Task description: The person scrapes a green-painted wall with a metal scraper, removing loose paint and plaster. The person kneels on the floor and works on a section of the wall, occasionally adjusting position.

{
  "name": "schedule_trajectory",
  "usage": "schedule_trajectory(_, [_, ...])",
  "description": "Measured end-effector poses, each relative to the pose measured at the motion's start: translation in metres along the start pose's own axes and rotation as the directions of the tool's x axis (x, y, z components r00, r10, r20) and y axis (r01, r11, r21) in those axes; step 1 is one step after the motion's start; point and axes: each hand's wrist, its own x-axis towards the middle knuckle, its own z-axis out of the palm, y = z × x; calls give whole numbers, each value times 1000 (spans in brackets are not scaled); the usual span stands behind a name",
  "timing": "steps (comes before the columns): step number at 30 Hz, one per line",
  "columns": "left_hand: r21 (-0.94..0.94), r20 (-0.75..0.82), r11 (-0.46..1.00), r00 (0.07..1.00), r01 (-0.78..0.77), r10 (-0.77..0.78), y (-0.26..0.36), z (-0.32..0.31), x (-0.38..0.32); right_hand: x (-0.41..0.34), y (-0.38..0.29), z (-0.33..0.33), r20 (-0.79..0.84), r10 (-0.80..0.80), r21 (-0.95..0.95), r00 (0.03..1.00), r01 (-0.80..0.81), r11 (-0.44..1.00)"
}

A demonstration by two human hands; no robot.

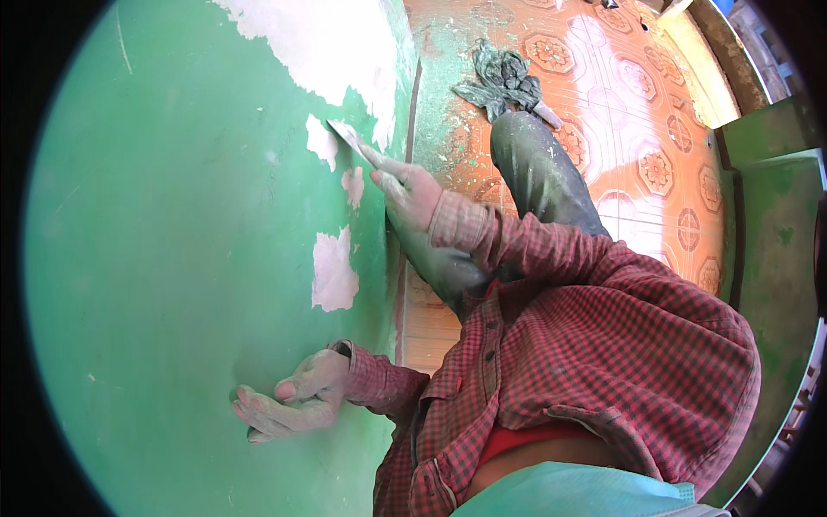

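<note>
My right hand (410, 197) holds a putty knife (345, 134), its blade at the green painted wall (194, 226), beside a small bare patch (321, 142). Above that is a large whitish bare area (336, 45) with ragged paint edges. Lower down, a bare patch (334, 270) lies between my two hands. My left hand (297, 400) is at the lower wall with its fingers partly curled and nothing seen in it; whether it touches the wall is not clear. Pale dust coats both hands.
Green paint flakes and dust lie on the orange patterned floor tiles (646, 161) along the wall. A crumpled dark plastic bag (507, 77) rests just beyond my knee (533, 148), with a pale stick-like piece (548, 115) against it. A green low wall (775, 226) stands at the right.
</note>
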Motion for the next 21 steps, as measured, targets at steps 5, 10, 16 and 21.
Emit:
schedule_trajectory(5, [15, -7, 1000, 1000, -14, 14, -3, -1, -1, 41, -3, -15, 25, 347, 112, 938, -347, 931])
schedule_trajectory(10, [8, -11, 1000, 1000, -6, 6, -4, -3, 0, 5, -11, -19, 99, 119, 17, 988, -121, 992])
schedule_trajectory(16, [15, -13, 1000, 1000, -14, 14, -3, -1, 1, 17, -13, -15, 44, 219, 107, 975, -223, 969])
schedule_trajectory(21, [6, -10, 1000, 1000, 0, 0, -1, -1, 0, 54, -6, -25, 56, 469, 120, 882, -472, 873])
